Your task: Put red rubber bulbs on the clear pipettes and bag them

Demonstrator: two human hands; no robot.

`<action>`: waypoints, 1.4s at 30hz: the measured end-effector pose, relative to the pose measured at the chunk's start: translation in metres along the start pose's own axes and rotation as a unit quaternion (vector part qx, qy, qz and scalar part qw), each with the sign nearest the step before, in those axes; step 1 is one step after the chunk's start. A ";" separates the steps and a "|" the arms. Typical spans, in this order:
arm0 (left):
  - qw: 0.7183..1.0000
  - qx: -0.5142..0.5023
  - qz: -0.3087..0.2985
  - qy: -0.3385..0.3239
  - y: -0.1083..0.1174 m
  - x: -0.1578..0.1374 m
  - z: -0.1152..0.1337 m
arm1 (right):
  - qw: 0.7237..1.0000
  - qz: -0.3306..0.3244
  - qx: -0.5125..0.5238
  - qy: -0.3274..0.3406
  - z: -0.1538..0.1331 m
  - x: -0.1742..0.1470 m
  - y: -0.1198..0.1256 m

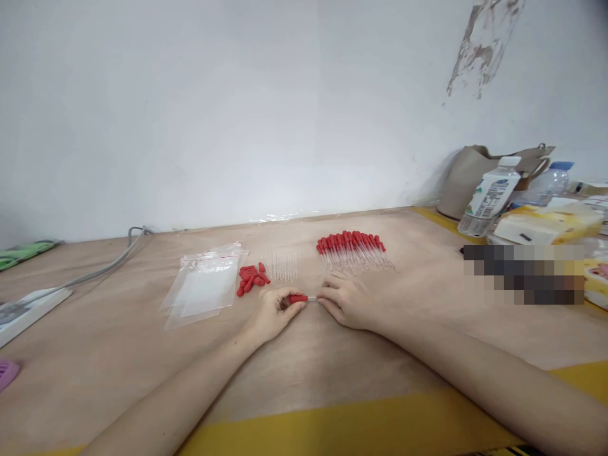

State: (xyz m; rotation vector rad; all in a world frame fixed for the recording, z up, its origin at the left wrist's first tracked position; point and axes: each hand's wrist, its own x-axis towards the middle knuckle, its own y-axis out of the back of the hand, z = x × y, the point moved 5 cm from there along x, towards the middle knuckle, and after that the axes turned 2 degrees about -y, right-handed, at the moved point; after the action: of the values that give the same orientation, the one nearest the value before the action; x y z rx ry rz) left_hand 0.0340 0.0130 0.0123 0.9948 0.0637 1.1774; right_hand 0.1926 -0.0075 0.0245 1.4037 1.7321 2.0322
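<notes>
Between thumb and fingers, my left hand (278, 310) pinches a red rubber bulb (298, 298). My right hand (346, 300) is closed on a thin clear glass tube (311, 299), whose near end meets the bulb's mouth; the rest of it is hidden by the fingers. Just beyond my left hand lies a small pile of loose red bulbs (251, 278). Beside that pile, several bare clear tubes (284, 265) lie in a row. Past my right hand is a bunch of droppers (352, 247), red bulbs on clear tubes, laid side by side.
Clear zip bags (209, 285) with white sheets lie left of the loose bulbs. A grey cable (107, 271) runs to a white power strip (35, 310) at far left. A plastic bottle (491, 196), a beige bag (463, 180) and a tissue pack (541, 223) crowd the right back.
</notes>
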 end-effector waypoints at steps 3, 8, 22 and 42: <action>0.999 0.028 0.030 -0.004 0.005 0.002 -0.002 | 0.997 -0.015 0.015 -0.075 0.011 0.003 0.004; 0.998 0.064 0.006 0.003 0.005 0.004 -0.002 | 0.947 0.017 0.095 -0.306 0.067 0.016 0.013; 0.998 0.066 -0.023 -0.002 0.002 0.003 0.002 | 0.849 0.055 -0.019 -0.525 0.157 -0.003 0.011; 0.983 0.168 0.062 -0.028 0.012 0.002 0.003 | 0.918 -0.055 0.004 -0.393 0.064 0.064 -0.030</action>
State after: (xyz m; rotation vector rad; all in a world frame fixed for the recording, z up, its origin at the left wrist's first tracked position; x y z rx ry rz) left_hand 0.0274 0.0126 0.0236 1.3435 0.1617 1.2776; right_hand 0.1877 0.0878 0.0291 1.7349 1.3929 1.1284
